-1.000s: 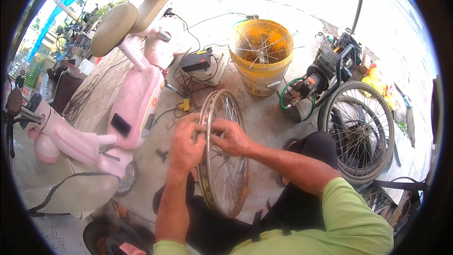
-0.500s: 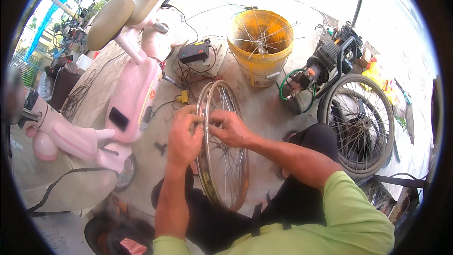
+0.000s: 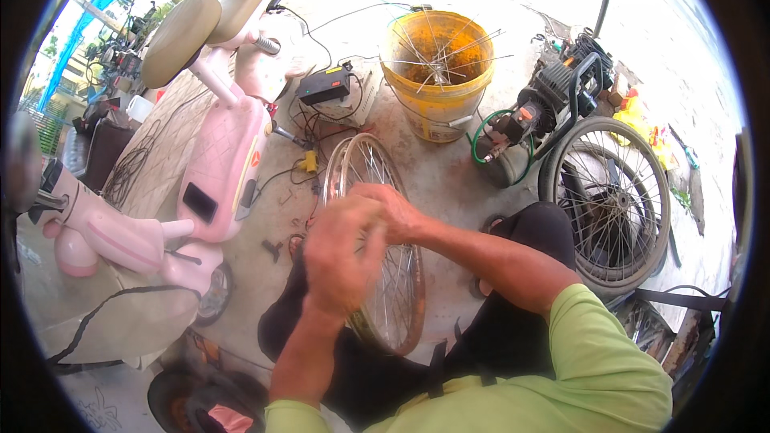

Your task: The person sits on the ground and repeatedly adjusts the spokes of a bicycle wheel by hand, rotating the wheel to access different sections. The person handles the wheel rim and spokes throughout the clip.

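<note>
A spoked bicycle wheel stands upright between my knees, with a second rim showing along its left side. My left hand is smeared by motion in front of the wheel, its fingers too blurred to read. Just behind it, my right hand is at the wheel's upper part with bent, closed fingers. The left hand covers the right fingertips, so what they hold is hidden.
A yellow bucket holding a spoked hub stands ahead. To the right are an air compressor and a tyred wheel. A pink electric scooter fills the left. A black charger box and cables lie beyond the wheel.
My left hand has left the rim and swung right, across the wheel and in front of my right hand. The right hand has shifted slightly up; the wheel stays between my knees.
</note>
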Action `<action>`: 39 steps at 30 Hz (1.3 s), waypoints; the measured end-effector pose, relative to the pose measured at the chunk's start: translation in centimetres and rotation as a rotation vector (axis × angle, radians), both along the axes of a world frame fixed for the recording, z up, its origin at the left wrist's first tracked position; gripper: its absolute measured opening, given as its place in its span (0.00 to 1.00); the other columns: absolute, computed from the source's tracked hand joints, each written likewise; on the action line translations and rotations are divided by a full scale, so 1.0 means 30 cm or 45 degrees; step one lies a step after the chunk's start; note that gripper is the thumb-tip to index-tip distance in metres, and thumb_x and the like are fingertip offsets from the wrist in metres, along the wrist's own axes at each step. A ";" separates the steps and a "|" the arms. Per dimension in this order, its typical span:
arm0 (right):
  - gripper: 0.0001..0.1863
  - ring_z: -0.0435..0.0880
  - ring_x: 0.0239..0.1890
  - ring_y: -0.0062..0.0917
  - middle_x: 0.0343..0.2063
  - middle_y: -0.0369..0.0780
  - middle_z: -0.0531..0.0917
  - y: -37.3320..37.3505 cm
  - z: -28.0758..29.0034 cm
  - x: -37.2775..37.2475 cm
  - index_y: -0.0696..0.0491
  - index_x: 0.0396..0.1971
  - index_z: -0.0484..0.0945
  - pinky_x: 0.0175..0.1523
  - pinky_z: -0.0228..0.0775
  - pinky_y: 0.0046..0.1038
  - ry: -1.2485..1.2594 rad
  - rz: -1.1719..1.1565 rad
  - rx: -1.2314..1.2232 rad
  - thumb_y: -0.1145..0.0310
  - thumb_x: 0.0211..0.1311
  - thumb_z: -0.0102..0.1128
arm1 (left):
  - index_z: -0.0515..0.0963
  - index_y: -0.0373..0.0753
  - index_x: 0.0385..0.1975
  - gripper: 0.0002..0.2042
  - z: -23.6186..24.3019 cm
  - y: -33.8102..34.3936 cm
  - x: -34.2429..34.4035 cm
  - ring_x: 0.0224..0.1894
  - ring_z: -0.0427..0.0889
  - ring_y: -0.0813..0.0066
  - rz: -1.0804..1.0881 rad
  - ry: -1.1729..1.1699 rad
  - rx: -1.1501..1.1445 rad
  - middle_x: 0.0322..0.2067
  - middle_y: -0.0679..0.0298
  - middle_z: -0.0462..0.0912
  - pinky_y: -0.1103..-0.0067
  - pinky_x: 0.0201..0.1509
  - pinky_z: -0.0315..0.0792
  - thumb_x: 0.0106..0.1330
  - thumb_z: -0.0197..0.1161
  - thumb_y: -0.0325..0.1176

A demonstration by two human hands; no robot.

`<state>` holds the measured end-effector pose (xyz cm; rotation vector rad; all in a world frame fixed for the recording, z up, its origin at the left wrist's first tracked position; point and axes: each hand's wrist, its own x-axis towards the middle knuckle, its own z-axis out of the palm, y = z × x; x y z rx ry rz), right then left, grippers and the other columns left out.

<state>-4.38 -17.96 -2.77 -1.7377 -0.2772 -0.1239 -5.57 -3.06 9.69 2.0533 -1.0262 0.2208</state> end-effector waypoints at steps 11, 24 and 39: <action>0.14 0.85 0.39 0.46 0.36 0.49 0.86 0.032 0.049 -0.019 0.56 0.47 0.87 0.45 0.76 0.41 0.008 -0.157 -0.032 0.64 0.68 0.69 | 0.77 0.37 0.40 0.12 -0.098 -0.142 -0.180 0.47 0.76 0.49 -0.191 -0.072 0.392 0.41 0.53 0.77 0.60 0.55 0.72 0.59 0.72 0.28; 0.13 0.85 0.41 0.44 0.38 0.47 0.86 0.017 0.040 -0.027 0.54 0.48 0.88 0.48 0.76 0.41 0.072 -0.104 0.096 0.62 0.71 0.67 | 0.83 0.36 0.45 0.11 -0.003 -0.066 -0.099 0.47 0.86 0.56 -0.355 0.424 -0.066 0.44 0.55 0.86 0.69 0.53 0.79 0.63 0.72 0.23; 0.11 0.86 0.40 0.42 0.37 0.47 0.86 -0.003 0.083 -0.072 0.59 0.43 0.86 0.46 0.78 0.39 -0.035 -0.058 -0.056 0.67 0.66 0.69 | 0.87 0.35 0.39 0.10 -0.112 0.095 0.291 0.51 0.84 0.49 0.115 0.374 0.264 0.48 0.51 0.84 0.63 0.56 0.78 0.61 0.71 0.32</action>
